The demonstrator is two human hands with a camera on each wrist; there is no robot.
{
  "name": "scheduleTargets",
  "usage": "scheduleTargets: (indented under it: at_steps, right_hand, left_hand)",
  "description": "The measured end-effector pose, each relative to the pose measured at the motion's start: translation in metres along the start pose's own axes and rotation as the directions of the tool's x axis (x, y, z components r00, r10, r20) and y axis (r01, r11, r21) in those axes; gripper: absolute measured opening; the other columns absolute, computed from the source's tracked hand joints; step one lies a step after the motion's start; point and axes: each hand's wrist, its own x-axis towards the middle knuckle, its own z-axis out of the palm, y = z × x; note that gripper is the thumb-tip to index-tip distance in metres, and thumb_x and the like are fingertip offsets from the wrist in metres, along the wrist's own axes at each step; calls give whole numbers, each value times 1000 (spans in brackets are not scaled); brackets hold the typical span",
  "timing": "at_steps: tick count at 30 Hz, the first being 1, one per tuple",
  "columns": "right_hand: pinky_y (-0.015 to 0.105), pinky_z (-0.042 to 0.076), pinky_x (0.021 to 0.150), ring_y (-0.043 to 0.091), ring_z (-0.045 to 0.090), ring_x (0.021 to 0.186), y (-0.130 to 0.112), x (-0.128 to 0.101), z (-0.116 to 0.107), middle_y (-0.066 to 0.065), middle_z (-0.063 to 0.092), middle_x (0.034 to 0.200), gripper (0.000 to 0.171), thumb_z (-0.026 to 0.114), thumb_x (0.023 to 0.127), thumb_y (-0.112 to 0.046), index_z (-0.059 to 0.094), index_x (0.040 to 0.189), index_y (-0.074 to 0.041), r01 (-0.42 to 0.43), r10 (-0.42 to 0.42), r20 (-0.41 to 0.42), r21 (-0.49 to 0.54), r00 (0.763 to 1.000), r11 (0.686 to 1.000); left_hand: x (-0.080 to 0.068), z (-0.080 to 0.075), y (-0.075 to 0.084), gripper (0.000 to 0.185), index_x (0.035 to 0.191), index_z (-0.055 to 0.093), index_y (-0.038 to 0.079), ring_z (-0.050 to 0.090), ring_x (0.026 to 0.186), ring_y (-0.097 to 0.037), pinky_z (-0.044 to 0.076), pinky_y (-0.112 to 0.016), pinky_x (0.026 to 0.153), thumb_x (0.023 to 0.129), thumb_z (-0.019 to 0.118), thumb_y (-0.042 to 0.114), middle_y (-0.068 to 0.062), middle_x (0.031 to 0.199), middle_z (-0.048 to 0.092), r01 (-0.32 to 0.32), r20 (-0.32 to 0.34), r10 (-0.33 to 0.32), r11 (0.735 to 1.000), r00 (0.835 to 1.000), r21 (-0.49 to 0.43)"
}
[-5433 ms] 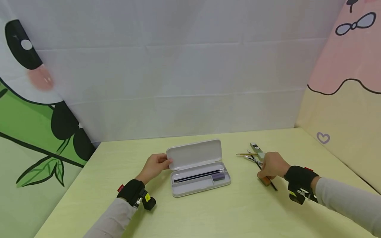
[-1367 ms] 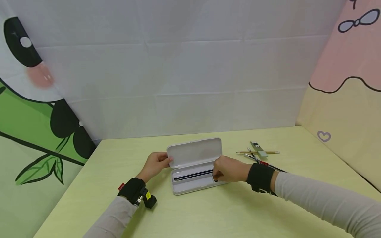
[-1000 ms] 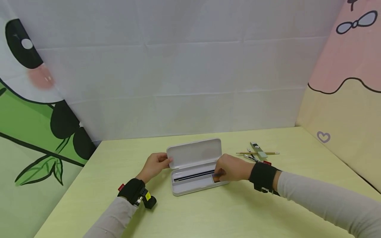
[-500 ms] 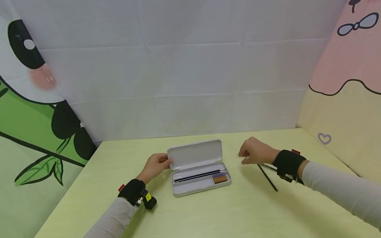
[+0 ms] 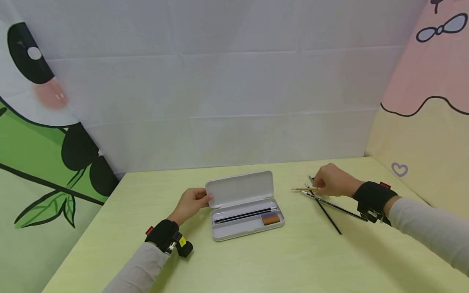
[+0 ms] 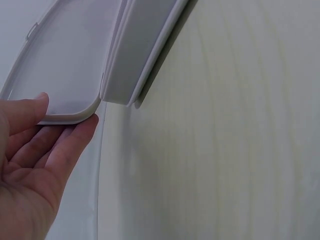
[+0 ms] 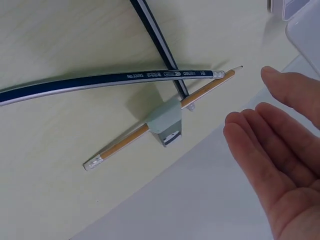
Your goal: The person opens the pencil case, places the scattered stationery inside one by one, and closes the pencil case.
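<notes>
My left hand (image 5: 192, 203) pinches the left edge of the raised lid (image 6: 65, 60) of a white pencil case (image 5: 242, 232), thumb inside and fingers behind. Dark pencils (image 5: 238, 217) lie in its long compartment. A purple block and an orange-brown block (image 5: 271, 220) fill the small one. My right hand (image 5: 335, 181) hovers by the loose pencils; in the right wrist view its fingers are extended, the thumb apart, nothing between them. Nearest are a yellow pencil (image 7: 207, 90) and a pale green block (image 7: 166, 117) with a dark printed end, lying across it.
Two dark striped pencils (image 7: 120, 80) (image 7: 155, 35) cross on the pale yellow table (image 5: 183, 268), right of the case. A white cloth wall (image 5: 234, 101) stands behind the table, with printed panels at both sides.
The orange-brown block, earlier under my right hand beside the pencils, now sits in the case's small compartment. My right hand has returned rightward to the pencils. My left hand stays on the lid.
</notes>
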Motion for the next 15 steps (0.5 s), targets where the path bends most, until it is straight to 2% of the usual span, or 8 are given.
scheduleTargets:
  at_steps: [5, 8, 10, 12, 15]
  right_hand:
    - [23, 30, 54, 4, 29, 57, 6, -10, 7, -11, 36, 57, 35, 75, 74, -1, 50, 54, -16, -70, 70, 7, 13, 998, 997]
    - [22, 38, 54, 3, 39, 56, 11, -16, 14, -9, 50, 58, 22, 76, 73, -2, 62, 58, -10, -113, 112, 12, 22, 994, 993]
    - [25, 46, 54, 8, 50, 58, 14, -21, 18, -3, 62, 64, 7, 78, 73, -3, 72, 69, -5, -136, 136, 17, 28, 991, 990]
    - [28, 50, 56, 12, 57, 61, 16, -24, 22, 3, 69, 70, 6, 79, 72, -4, 76, 77, -3, -163, 162, 18, 32, 987, 986]
    - [29, 51, 56, 15, 58, 62, 19, -27, 26, 6, 70, 71, 8, 80, 72, -5, 76, 78, -2, -195, 194, 25, 38, 981, 980]
  left_hand:
    - [-1, 0, 1, 32, 118, 60, -14, 71, 96, -34, 61, -39, 84, 95, 58, 9, -31, 113, 66, -6, 1, 6, 1000, 1000, -7]
    - [0, 0, 1, 32, 118, 60, -13, 71, 96, -34, 61, -39, 84, 95, 58, 9, -31, 113, 66, -7, -2, 7, 1000, 1000, -1]
    - [0, 0, 1, 32, 118, 61, -13, 71, 96, -33, 61, -39, 84, 95, 58, 10, -30, 113, 66, -2, -4, 2, 1000, 1000, 4]
    - [0, 0, 0, 32, 118, 61, -12, 71, 96, -32, 61, -39, 84, 95, 59, 11, -29, 114, 66, 3, -5, -2, 1000, 1000, 10]
    - [0, 0, 0, 32, 118, 61, -11, 71, 96, -31, 61, -38, 85, 95, 59, 11, -29, 114, 67, 10, -9, -10, 1000, 1000, 13]
